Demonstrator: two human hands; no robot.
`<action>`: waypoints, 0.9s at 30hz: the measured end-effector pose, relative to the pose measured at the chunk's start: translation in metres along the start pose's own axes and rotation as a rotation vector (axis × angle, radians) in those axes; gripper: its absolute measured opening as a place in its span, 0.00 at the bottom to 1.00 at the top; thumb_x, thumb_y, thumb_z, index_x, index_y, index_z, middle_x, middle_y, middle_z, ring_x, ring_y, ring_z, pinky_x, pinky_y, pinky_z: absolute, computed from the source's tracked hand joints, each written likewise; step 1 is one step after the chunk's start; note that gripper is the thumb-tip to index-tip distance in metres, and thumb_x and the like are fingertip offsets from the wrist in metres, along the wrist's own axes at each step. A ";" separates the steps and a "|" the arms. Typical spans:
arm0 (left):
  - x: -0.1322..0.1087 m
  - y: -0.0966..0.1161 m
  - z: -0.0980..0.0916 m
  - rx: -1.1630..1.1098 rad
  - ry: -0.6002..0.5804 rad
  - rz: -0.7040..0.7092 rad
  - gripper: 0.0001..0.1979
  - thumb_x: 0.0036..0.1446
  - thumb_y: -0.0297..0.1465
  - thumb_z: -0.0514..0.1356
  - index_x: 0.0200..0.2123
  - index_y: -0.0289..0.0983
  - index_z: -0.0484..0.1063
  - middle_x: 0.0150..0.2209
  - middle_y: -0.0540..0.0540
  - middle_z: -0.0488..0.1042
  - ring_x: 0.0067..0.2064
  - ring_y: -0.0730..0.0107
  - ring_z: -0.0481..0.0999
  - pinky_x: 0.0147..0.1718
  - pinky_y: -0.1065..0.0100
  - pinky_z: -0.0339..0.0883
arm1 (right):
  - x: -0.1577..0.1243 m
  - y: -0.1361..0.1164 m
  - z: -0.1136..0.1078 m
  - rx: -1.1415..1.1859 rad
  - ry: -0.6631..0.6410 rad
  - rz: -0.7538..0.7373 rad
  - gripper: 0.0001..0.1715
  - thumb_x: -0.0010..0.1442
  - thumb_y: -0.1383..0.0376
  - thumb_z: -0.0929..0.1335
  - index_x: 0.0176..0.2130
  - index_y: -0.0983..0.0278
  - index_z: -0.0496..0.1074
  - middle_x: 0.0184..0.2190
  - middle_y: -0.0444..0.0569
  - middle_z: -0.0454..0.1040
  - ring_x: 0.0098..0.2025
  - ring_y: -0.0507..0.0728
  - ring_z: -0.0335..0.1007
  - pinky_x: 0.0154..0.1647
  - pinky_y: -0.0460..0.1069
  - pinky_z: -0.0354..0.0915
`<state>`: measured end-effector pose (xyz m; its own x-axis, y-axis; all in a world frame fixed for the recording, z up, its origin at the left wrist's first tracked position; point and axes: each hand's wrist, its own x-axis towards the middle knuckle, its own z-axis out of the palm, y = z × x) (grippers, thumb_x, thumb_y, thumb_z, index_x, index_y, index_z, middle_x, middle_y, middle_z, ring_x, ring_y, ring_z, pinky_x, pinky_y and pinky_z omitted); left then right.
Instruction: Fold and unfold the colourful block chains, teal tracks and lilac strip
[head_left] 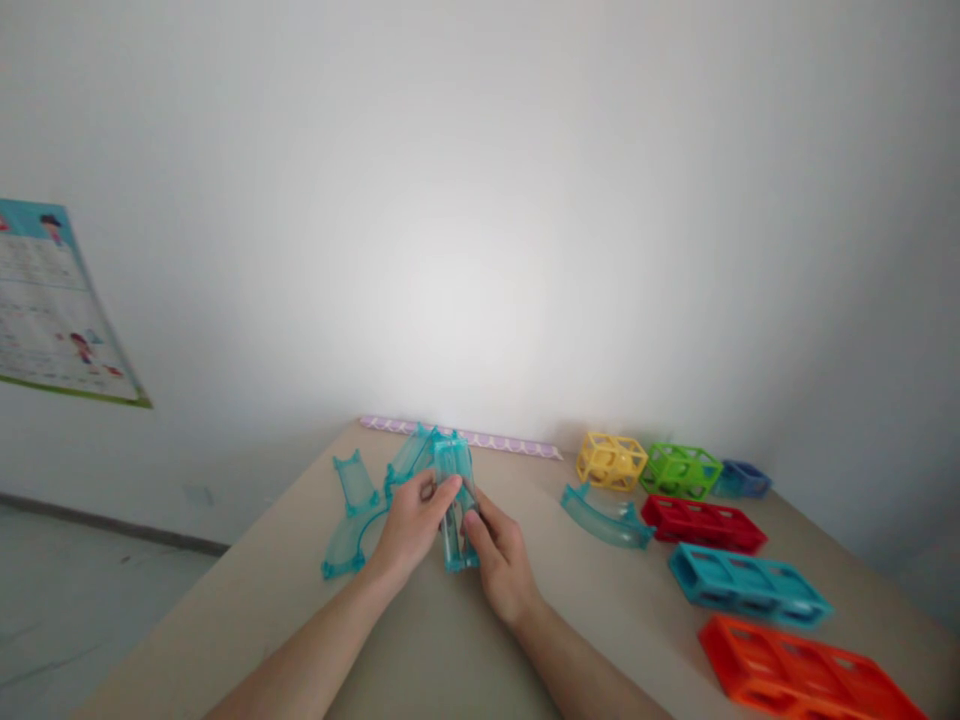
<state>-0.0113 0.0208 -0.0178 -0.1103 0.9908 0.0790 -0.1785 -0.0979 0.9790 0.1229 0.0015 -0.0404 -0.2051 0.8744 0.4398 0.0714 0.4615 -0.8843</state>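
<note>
Both my hands grip a straight, see-through teal toy track piece point(453, 460) above the middle of the table. My left hand point(414, 518) is closed on its left side, thumb lying across the upper face. From the right, my right hand point(501, 552) pinches the lower part between thumb and fingers. Whether it is one piece or two stacked I cannot tell. Just left of my left hand lie a curved teal track piece point(343, 545) and a short straight one point(355, 482). Another teal piece point(409, 455) is behind my left hand, partly hidden.
A purple patterned strip point(517, 444) lies along the wall. To the right are a curved teal track point(606, 522), a yellow frame block point(611, 461), a green one point(681, 471), blue pieces point(742, 479), and long red point(705, 524), turquoise point(750, 583) and orange point(810, 668) blocks. The table point(202, 610) ends at left.
</note>
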 end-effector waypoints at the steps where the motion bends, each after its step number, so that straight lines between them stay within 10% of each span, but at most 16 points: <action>1: 0.001 0.000 0.000 0.061 -0.022 0.041 0.14 0.48 0.41 0.66 0.24 0.36 0.71 0.21 0.51 0.71 0.23 0.71 0.69 0.22 0.72 0.60 | 0.000 0.001 0.000 0.005 0.000 -0.001 0.25 0.66 0.56 0.60 0.58 0.61 0.67 0.50 0.49 0.73 0.51 0.60 0.68 0.54 0.52 0.62; 8: 0.005 0.006 -0.005 -0.175 0.093 0.075 0.24 0.53 0.46 0.61 0.48 0.39 0.68 0.35 0.45 0.78 0.34 0.66 0.77 0.28 0.71 0.68 | -0.003 0.005 0.001 -0.177 0.115 -0.026 0.26 0.62 0.56 0.64 0.56 0.64 0.67 0.34 0.48 0.73 0.32 0.54 0.66 0.36 0.49 0.65; 22: 0.005 0.007 -0.007 -0.233 0.056 0.107 0.19 0.42 0.36 0.69 0.38 0.36 0.72 0.36 0.46 0.78 0.32 0.68 0.77 0.33 0.68 0.70 | -0.001 -0.001 -0.008 -0.724 0.247 -0.290 0.16 0.61 0.73 0.59 0.46 0.64 0.69 0.43 0.52 0.73 0.47 0.59 0.66 0.51 0.57 0.57; 27: -0.001 0.005 -0.002 -0.127 -0.152 0.006 0.09 0.44 0.32 0.67 0.27 0.35 0.71 0.31 0.47 0.75 0.35 0.67 0.77 0.37 0.65 0.71 | -0.003 -0.010 -0.005 -0.796 0.286 -0.320 0.20 0.57 0.75 0.59 0.49 0.66 0.64 0.46 0.55 0.68 0.49 0.60 0.62 0.50 0.57 0.58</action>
<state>-0.0139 0.0193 -0.0135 0.0354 0.9919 0.1220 -0.3015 -0.1058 0.9476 0.1275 -0.0052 -0.0324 -0.0879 0.6413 0.7622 0.7287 0.5631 -0.3898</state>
